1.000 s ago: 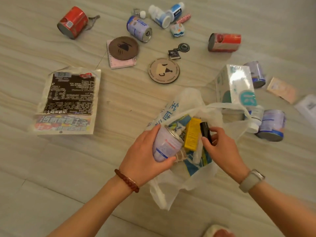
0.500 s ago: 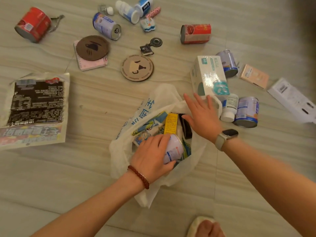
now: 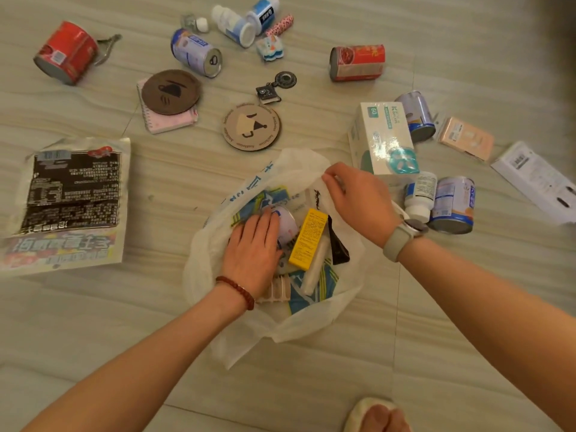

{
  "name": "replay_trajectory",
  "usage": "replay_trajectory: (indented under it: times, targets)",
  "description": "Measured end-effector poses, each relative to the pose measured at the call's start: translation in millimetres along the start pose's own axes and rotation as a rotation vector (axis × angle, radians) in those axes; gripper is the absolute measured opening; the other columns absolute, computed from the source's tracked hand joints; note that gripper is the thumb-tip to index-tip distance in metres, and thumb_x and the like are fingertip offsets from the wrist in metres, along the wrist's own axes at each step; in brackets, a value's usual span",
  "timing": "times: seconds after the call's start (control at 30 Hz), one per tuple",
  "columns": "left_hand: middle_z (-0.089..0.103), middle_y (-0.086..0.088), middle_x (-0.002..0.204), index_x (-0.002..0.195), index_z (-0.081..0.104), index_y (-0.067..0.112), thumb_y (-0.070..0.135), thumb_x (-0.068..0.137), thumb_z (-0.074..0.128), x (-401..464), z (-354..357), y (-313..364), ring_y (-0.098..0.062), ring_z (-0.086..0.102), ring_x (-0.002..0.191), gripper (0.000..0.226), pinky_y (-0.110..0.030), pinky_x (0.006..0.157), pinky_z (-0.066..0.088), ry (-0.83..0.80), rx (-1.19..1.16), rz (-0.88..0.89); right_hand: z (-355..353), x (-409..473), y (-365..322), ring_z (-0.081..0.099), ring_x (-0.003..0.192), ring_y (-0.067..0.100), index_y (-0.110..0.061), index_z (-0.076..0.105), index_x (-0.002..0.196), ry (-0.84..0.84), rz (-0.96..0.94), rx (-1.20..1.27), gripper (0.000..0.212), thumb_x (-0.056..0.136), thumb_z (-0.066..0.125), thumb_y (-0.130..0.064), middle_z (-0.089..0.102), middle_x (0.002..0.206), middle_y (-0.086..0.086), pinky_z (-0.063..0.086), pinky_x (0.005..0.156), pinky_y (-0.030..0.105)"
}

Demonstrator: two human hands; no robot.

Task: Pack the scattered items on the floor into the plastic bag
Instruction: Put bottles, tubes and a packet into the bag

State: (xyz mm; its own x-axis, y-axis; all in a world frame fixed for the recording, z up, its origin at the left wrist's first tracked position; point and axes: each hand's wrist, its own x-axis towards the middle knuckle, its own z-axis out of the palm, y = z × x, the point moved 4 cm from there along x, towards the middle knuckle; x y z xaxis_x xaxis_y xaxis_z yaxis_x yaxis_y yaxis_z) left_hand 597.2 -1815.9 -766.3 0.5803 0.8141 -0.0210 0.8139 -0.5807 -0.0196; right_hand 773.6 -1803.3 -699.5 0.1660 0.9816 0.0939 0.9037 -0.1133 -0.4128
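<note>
The plastic bag (image 3: 324, 322) is lying open on the floor (image 3: 436, 353), mouth facing up. The left hand (image 3: 254, 247) is pressing flat-fingered on a can (image 3: 288, 224) inside; the right hand (image 3: 358, 198) is pinching the far rim. Beside the can, a yellow box (image 3: 308, 238) is pointing away from the person.

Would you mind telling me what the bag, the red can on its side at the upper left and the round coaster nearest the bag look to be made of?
Plastic bag: thin translucent film, crinkled, the floor showing faintly through.
Red can: probably metal, with a dull silver end rim and a glossy printed wrap.
Round coaster: matte and flat with a darker edge, perhaps wood or cork; hard to say.
</note>
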Motion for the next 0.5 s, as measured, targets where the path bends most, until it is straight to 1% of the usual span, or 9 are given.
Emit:
replay_trajectory:
  times: [0.03,0.1,0.13,0.2,0.3,0.37,0.4,0.47,0.5]
  targets:
    - [0.062,-0.010,0.118,0.121,0.051,0.008,0.033,0.067,0.069,-2,1,-1,-0.026,0.055,0.105,0.063,-0.041,0.086,0.039,0.007,0.042,-0.008,2,2,0,0.061,0.086,0.032,-0.011,0.058,0.107,-0.015,-0.004,-0.017,0.028,0.096,0.040,-0.029,0.066,0.097,0.012,0.044,0.064,0.035]
    - [0.060,-0.009,0.122,0.121,0.050,0.010,0.032,0.074,0.059,-2,-4,-5,-0.025,0.043,0.107,0.052,-0.038,0.083,0.029,0.038,0.047,-0.018,8,3,-5,0.059,0.092,0.032,-0.012,0.057,0.112,-0.042,-0.040,-0.033,0.029,0.094,0.042,-0.028,0.062,0.104,0.012,0.049,0.071,0.040]
    - [0.059,-0.008,0.122,0.119,0.052,0.012,0.032,0.076,0.053,-2,-10,-7,-0.024,0.041,0.107,0.047,-0.036,0.081,0.027,0.058,0.021,-0.009,10,2,-9,0.057,0.094,0.032,-0.012,0.056,0.115,-0.049,-0.074,-0.036,0.030,0.092,0.044,-0.028,0.059,0.105,0.013,0.049,0.073,0.042]
    - [0.061,-0.005,0.120,0.114,0.055,0.015,0.033,0.078,0.044,-3,-28,-10,-0.022,0.046,0.105,0.041,-0.034,0.079,0.028,0.111,-0.035,0.041,11,0,-19,0.055,0.096,0.033,-0.011,0.056,0.118,-0.054,-0.144,-0.020,0.037,0.089,0.044,-0.030,0.059,0.107,0.015,0.049,0.076,0.045]
    - [0.063,-0.004,0.111,0.104,0.059,0.018,0.030,0.077,0.047,-5,-55,-19,-0.019,0.048,0.102,0.032,-0.031,0.077,0.030,0.192,-0.143,0.121,16,3,-32,0.058,0.098,0.032,-0.011,0.057,0.117,-0.086,-0.231,-0.005,0.045,0.086,0.034,-0.033,0.062,0.108,0.013,0.048,0.081,0.044]
    - [0.064,-0.004,0.108,0.097,0.060,0.018,0.031,0.077,0.047,3,-70,-41,-0.018,0.048,0.101,0.028,-0.030,0.077,0.031,0.173,-0.183,0.089,16,13,-46,0.057,0.102,0.032,-0.010,0.056,0.118,-0.122,-0.256,0.066,0.041,0.087,0.037,-0.029,0.061,0.111,0.013,0.047,0.085,0.043]
    - [0.065,-0.003,0.106,0.096,0.061,0.019,0.033,0.077,0.045,9,-78,-55,-0.018,0.052,0.100,0.028,-0.031,0.078,0.032,0.139,-0.186,0.060,15,19,-52,0.055,0.106,0.031,-0.010,0.055,0.121,-0.140,-0.258,0.115,0.037,0.090,0.040,-0.024,0.060,0.114,0.013,0.045,0.087,0.042]
    - [0.063,-0.003,0.108,0.101,0.062,0.019,0.036,0.080,0.039,21,-94,-87,-0.022,0.059,0.102,0.036,-0.035,0.085,0.039,0.034,-0.183,-0.059,9,31,-68,0.051,0.112,0.028,-0.010,0.051,0.125,-0.189,-0.271,0.200,0.034,0.092,0.045,-0.018,0.056,0.120,0.011,0.043,0.091,0.037]
    - [0.060,-0.002,0.114,0.108,0.060,0.019,0.037,0.084,0.039,25,-102,-106,-0.022,0.056,0.108,0.037,-0.037,0.091,0.038,-0.008,-0.193,-0.151,6,35,-75,0.049,0.113,0.026,-0.012,0.049,0.127,-0.216,-0.289,0.210,0.035,0.093,0.044,-0.018,0.054,0.122,0.010,0.043,0.091,0.036]
